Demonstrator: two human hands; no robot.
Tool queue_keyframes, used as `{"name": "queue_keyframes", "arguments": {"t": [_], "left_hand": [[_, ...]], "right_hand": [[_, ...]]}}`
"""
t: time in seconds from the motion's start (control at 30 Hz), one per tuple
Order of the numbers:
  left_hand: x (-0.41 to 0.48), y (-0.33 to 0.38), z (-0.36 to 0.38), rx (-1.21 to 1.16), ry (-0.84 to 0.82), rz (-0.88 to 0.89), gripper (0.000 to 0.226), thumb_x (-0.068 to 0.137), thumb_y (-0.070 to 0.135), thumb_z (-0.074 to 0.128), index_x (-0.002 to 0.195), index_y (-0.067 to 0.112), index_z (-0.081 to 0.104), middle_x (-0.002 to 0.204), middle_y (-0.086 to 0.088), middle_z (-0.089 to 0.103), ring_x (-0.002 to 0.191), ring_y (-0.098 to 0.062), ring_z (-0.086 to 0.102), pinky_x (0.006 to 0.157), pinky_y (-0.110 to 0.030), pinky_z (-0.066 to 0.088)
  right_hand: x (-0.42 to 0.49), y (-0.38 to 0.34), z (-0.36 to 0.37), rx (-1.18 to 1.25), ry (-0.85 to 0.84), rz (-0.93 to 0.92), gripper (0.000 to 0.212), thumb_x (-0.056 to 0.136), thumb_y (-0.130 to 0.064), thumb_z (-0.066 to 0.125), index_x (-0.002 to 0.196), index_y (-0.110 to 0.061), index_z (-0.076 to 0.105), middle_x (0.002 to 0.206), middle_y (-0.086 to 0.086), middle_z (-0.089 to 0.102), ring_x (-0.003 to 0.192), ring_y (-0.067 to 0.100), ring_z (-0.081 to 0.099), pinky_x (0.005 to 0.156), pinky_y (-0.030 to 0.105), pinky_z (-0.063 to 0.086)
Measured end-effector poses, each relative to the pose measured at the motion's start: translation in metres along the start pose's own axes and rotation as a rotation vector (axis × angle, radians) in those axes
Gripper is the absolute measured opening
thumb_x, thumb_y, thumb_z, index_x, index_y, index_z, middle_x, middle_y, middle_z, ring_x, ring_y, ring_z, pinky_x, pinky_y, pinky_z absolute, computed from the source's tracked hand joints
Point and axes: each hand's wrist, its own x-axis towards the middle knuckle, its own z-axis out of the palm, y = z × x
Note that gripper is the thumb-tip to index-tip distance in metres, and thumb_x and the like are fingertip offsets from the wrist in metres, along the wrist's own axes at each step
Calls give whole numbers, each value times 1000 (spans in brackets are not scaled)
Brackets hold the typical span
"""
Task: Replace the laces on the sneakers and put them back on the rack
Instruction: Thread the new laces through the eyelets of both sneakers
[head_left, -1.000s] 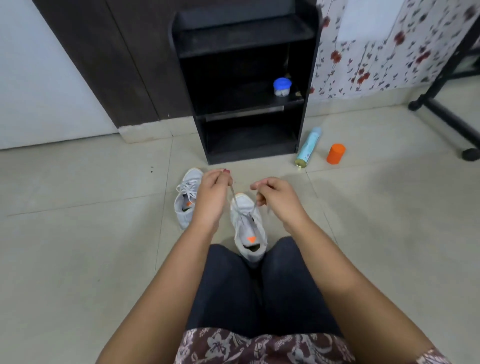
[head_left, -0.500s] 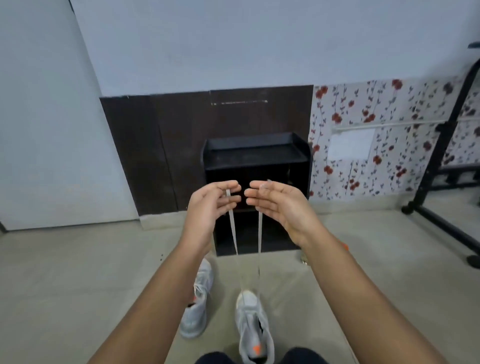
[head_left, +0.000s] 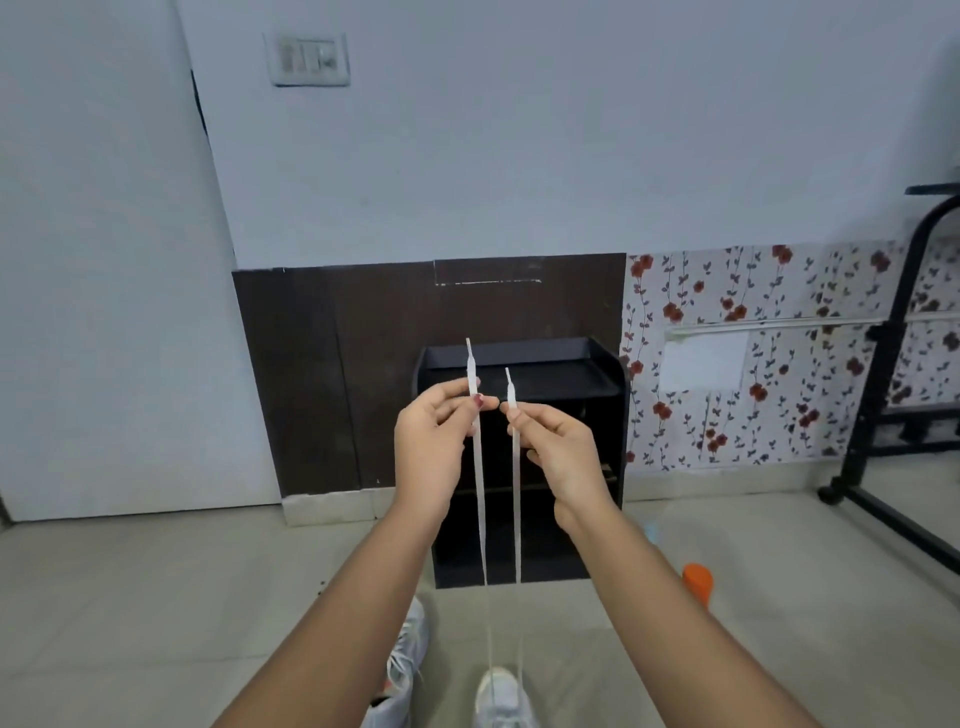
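The person sits on the tiled floor (head_left: 156, 597) with both arms stretched forward and raised in front of a black shoe rack (head_left: 608, 415) that stands against the wall. The left hand (head_left: 434, 447) pinches one end of a white lace (head_left: 516, 519) between thumb and fingers (head_left: 449, 400), with its stiff tip poking up above the grip. The right hand (head_left: 561, 457) pinches the other end the same way, its fingertips curled round the strand, and its tip stands a little lower than the left one. The two hands are close together, fingertips almost meeting. Both strands run down, straight and taut, to a white sneaker (head_left: 501, 696) on the floor at the bottom edge of the view, toe pointing toward the rack. A second white sneaker (head_left: 404, 670) lies just to its left, partly hidden by the left forearm. An orange cap (head_left: 697, 582) stands on the floor to the right of the rack, and a black metal stand (head_left: 878, 415) stands at the far right.
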Motion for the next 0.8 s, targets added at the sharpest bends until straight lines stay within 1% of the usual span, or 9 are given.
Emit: {"name": "queue_keyframes", "arguments": {"t": [0.1,0.23,0.33,0.47,0.53,0.6,0.67,0.73,0.8], "left_hand": [[5,5,4,-44,18,-38,14,91,13,62,100,18,71,85,6,75,62,2,56,62,-17,46],[14,8,7,-86,10,-66,15,92,17,61,100,15,74,81,2,73,69,-6,58,67,-23,55],[18,10,10,-80,-26,-82,15,91,21,62,99,19,75,79,9,70,67,1,59,65,-21,54],[22,11,12,-94,-16,-117,11,90,22,65,91,27,74,73,12,67,63,-3,53,61,-20,54],[20,10,12,-92,-42,-113,12,90,22,65,94,25,75,74,12,69,62,-2,54,63,-20,54],[18,10,12,-88,-60,-104,14,90,22,64,99,21,75,76,11,70,62,1,57,64,-20,54],[13,10,10,-106,-79,-111,14,91,21,62,98,20,75,79,7,71,64,1,59,66,-21,55],[1,5,6,-159,-111,-154,16,93,18,59,96,15,74,80,2,71,67,-5,62,67,-23,56],[-22,-13,-1,-207,-132,-231,18,95,14,55,90,9,71,73,0,68,64,-9,63,63,-24,56]], "right_hand": [[4,-3,6,31,10,-34,14,90,-23,65,100,-21,74,92,-9,73,90,1,66,74,15,44],[10,-7,10,44,11,-81,15,90,-19,65,102,-20,73,92,-10,73,86,-5,65,69,11,46],[13,-7,12,62,36,-130,13,90,-16,65,98,-21,73,91,-7,74,85,-4,66,68,9,47],[17,-8,12,59,47,-186,13,89,-15,66,98,-19,74,91,-5,74,89,2,67,74,13,50],[17,-8,12,57,30,-200,13,88,-15,66,98,-17,74,91,-5,74,91,5,68,76,15,51],[15,-9,12,39,17,-205,13,88,-17,67,98,-16,75,91,-5,74,90,3,67,75,12,51],[10,-8,10,50,13,-182,12,89,-18,65,97,-18,74,89,-4,74,87,5,68,74,15,53],[-1,-3,2,90,-1,-91,11,91,-19,64,95,-17,73,84,-1,72,76,11,67,70,23,57],[-15,13,-11,89,-19,41,10,92,-18,61,94,-16,70,73,-1,67,58,11,60,57,24,54]]}}
